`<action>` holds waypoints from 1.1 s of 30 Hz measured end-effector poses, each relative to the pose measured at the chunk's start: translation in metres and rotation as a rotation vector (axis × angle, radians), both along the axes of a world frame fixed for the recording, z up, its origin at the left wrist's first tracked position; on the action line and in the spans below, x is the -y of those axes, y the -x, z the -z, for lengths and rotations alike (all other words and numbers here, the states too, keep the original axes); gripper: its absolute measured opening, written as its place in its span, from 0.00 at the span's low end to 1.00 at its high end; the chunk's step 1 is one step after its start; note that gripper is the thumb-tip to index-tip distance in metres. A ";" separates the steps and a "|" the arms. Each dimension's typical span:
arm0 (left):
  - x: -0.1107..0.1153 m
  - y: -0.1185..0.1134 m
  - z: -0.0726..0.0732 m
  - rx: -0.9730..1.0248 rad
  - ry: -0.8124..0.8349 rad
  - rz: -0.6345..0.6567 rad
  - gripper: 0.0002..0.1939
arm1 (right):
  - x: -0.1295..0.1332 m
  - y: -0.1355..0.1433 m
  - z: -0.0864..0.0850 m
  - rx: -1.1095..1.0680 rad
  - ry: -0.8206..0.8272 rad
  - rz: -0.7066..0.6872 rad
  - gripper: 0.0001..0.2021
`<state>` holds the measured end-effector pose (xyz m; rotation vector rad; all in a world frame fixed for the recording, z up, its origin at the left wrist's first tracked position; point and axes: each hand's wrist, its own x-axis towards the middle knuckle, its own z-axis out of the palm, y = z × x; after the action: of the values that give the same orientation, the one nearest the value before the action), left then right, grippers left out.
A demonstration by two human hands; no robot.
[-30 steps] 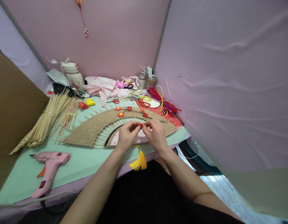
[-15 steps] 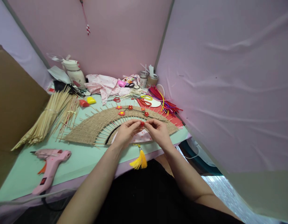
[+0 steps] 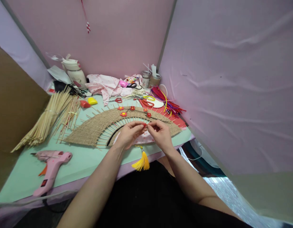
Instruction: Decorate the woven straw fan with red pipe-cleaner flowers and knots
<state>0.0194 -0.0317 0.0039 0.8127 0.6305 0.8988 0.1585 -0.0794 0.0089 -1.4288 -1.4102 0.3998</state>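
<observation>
Between the fingertips of my left hand [image 3: 130, 133] and my right hand [image 3: 160, 133] is a small red piece [image 3: 145, 125], perhaps clay; its exact shape is mostly hidden. Both hands pinch it just above a fan [image 3: 87, 133] woven of brown cord over thin sticks. Several red flowers [image 3: 123, 114] with yellow or dark centres lie on the fan's upper band, along a dark stem. Pink dotted fabric [image 3: 146, 138] covers the fan's lower middle, partly behind my hands. A yellow tassel [image 3: 142, 161] hangs at the table's front edge, below the fan.
A pink glue gun [image 3: 51, 167] lies front left. Bundled sticks [image 3: 44, 122] rest along the left beside a cardboard panel [image 3: 15, 101]. Behind the fan are red and yellow clay packets [image 3: 92, 101], scissors [image 3: 147, 102], pipe cleaners [image 3: 169, 103], jars [image 3: 155, 80] and a bottle [image 3: 75, 74].
Both hands keep the red piece pinched in nearly the same place, with only slight finger movement. The view has shifted a little; nothing on the table has visibly moved.
</observation>
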 end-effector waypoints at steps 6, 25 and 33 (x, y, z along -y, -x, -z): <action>0.000 -0.002 0.004 -0.075 -0.092 -0.057 0.10 | 0.000 -0.002 -0.002 0.050 0.032 -0.010 0.07; 0.001 -0.003 0.005 -0.358 -0.394 -0.201 0.07 | -0.009 0.000 -0.003 0.006 0.159 -0.040 0.06; -0.005 0.003 -0.005 -0.123 0.040 -0.012 0.10 | -0.014 -0.007 -0.004 -0.390 0.359 -0.177 0.11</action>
<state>0.0160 -0.0271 0.0086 0.8337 0.7596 0.8488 0.1659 -0.0649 0.0124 -1.4109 -1.1834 1.0306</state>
